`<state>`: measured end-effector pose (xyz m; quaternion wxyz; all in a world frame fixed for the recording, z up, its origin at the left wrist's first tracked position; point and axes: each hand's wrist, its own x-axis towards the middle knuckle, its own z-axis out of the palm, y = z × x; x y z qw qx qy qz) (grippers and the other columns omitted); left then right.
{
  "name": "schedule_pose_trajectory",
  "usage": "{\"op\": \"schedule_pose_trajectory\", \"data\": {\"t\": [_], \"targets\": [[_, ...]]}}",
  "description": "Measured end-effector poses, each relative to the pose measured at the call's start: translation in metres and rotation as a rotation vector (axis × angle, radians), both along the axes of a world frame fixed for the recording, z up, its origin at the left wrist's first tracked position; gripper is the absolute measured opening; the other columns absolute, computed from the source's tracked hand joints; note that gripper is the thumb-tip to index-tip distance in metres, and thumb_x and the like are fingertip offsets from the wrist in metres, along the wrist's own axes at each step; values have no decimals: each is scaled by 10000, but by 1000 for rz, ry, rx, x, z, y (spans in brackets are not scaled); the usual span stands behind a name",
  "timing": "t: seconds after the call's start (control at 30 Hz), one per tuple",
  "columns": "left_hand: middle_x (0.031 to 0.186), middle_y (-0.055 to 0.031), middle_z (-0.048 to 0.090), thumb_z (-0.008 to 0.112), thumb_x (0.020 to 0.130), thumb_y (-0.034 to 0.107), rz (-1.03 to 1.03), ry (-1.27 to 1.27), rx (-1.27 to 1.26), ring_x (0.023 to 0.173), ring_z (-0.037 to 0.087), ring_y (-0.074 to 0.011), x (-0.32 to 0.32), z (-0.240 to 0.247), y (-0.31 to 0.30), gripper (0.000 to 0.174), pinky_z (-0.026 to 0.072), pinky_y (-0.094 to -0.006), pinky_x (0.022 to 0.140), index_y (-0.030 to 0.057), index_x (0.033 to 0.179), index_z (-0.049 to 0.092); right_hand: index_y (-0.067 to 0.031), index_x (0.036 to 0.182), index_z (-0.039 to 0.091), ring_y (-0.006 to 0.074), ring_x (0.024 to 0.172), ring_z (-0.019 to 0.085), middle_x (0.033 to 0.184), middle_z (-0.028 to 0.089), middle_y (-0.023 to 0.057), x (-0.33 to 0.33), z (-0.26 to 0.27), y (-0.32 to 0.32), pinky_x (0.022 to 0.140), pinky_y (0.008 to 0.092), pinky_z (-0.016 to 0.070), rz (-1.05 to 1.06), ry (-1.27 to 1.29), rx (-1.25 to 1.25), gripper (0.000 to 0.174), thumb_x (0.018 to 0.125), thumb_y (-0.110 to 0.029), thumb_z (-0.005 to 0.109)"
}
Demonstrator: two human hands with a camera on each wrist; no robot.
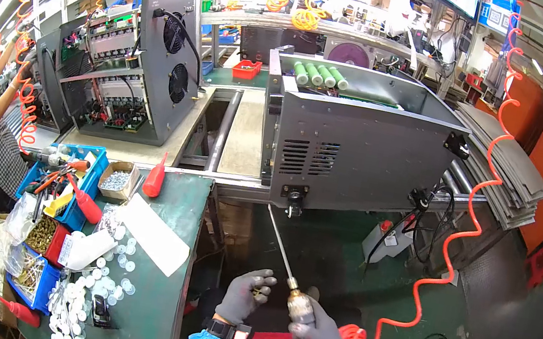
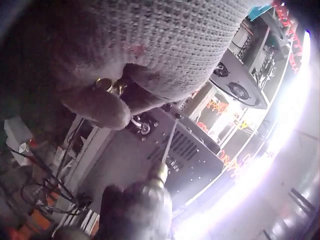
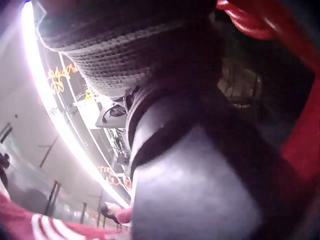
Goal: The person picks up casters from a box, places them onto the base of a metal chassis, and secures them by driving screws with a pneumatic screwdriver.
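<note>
Gripped in the gloved right hand (image 1: 327, 338) is a power screwdriver (image 1: 300, 306), its long bit pointing up and forward toward the lower corner of a grey metal cabinet (image 1: 367, 157). Beside it on the left, the gloved left hand (image 1: 244, 296) has its fingers curled. In the left wrist view small brass-coloured screws (image 2: 106, 84) are pinched between the left thumb and fingers, and the screwdriver (image 2: 142, 207) shows below. A black caster-like fitting (image 1: 294, 198) sits at the cabinet's lower left corner. The right wrist view shows mostly the glove and a dark sleeve or strap.
A green table (image 1: 155, 286) at left carries white plastic discs, a paper sheet (image 1: 153, 234), a blue bin (image 1: 98, 173) and red bottles. Another open cabinet (image 1: 175, 81) stands behind. An orange coiled hose (image 1: 417, 294) hangs at right, near stacked panels (image 1: 502, 165). A person works at far left.
</note>
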<state>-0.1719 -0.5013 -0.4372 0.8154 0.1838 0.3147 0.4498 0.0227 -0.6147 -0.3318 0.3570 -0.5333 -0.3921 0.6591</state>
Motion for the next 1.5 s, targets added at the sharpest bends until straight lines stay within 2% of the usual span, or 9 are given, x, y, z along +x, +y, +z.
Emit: {"op": "schedule_pose_trajectory", "data": {"t": [0.1, 0.27, 0.37, 0.4, 0.6, 1.1, 1.2, 1.3, 1.5], "targets": [[969, -91, 628, 588, 969, 166, 26, -42, 3, 626, 488, -78, -11, -8, -1, 235, 388, -173, 469, 1, 1136, 582, -100, 1487, 325, 103, 601, 585, 875, 596, 50, 32, -5, -23, 522, 271, 503, 29, -33, -60, 756, 861, -173, 742], [755, 47, 513, 624, 988, 387, 28, -25, -26, 552, 406, -27, -5, -2, 8, 314, 293, -151, 409, 87, 1057, 564, -85, 1528, 262, 124, 646, 604, 972, 602, 82, 68, -6, -59, 578, 288, 516, 100, 10, -117, 840, 858, -190, 758], [686, 68, 423, 583, 1010, 414, 43, -189, -94, 510, 337, -22, 3, 4, 19, 308, 263, -153, 389, 106, 1014, 575, -64, 1538, 247, 162, 796, 644, 1093, 602, 107, 79, -8, -69, 703, 305, 541, 197, -85, -134, 893, 845, -244, 781], [681, 72, 413, 578, 1011, 423, 30, -193, -79, 508, 330, -20, 4, 3, 22, 312, 259, -154, 391, 111, 1013, 573, -43, 1543, 254, 218, 1029, 641, 1238, 585, 138, 82, -20, -73, 897, 336, 520, 241, -212, 56, 960, 815, -320, 815], [653, 63, 411, 564, 1021, 402, 50, -257, -165, 478, 322, -34, 20, 11, 29, 303, 246, -165, 366, 100, 1012, 586, -36, 1552, 259, 276, 1216, 586, 1320, 574, 188, 95, -39, -81, 1032, 368, 451, 327, -283, 30, 1055, 780, -492, 817], [632, 64, 435, 602, 998, 405, -28, -254, -117, 453, 347, -43, 30, 9, 34, 285, 261, -176, 356, 120, 1003, 608, -40, 1533, 289, 317, 1178, 612, 1291, 586, 199, 96, -45, -83, 1000, 397, 475, 298, -358, 43, 1023, 792, -540, 786], [637, 65, 438, 633, 978, 412, -33, -158, 33, 466, 359, -43, 30, 12, 38, 290, 271, -173, 367, 128, 1026, 612, -37, 1520, 308, 257, 1071, 640, 1190, 614, 154, 96, -39, -74, 945, 370, 504, 295, -286, 86, 929, 828, -441, 777], [644, 64, 443, 666, 950, 431, -71, -186, 142, 476, 370, -43, 29, 4, 52, 323, 276, -173, 374, 132, 1058, 612, -38, 1513, 306, 175, 891, 642, 1056, 615, 103, 99, -42, -65, 787, 320, 537, 269, 254, -117, 833, 867, -329, 742], [705, 61, 443, 683, 919, 500, -46, -47, 224, 540, 394, -40, 44, 42, 73, 548, 283, -160, 428, 116, 1290, 558, -53, 1515, 271, 122, 626, 587, 913, 587, 66, 78, -21, -34, 547, 272, 494, 138, 136, -27, 780, 880, -179, 707]]}}
